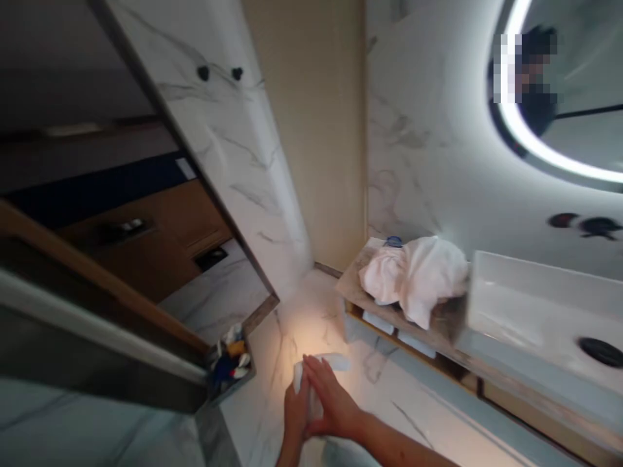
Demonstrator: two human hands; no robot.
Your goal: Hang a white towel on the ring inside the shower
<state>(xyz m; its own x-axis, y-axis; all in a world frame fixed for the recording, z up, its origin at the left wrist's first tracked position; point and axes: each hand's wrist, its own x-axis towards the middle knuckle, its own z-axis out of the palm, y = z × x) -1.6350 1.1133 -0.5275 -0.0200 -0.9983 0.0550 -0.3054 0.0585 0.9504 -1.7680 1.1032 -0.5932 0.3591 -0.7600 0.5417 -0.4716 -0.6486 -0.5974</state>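
Closest to me, low in the head view, two bare forearms come up from the bottom edge and meet over a small white folded cloth [315, 383]. The left hand [295, 415] is under and beside it, fingers curled up around its near end. The right hand [331, 401] lies flat on top, fingers straight and close together, pressing the cloth against the other palm. So the cloth is sandwiched between both hands, above the marble floor [389, 402], with one pale end poking out past the fingertips.

It looks soft and light, a limp thing that bends wherever it is unsupported. I judge it will not slip much, and nothing about it seems breakable. Holding it flat between the palms, or pinching it at a folded edge, would keep it from unrolling.

Counting: one cloth in the hands and one rumpled white towel heap [413, 275] on the vanity counter [353, 285], well apart from the hands. There is one white basin [535, 311], one lit round mirror [559, 97] and one caddy of bottles [230, 363] by the floor to the left.
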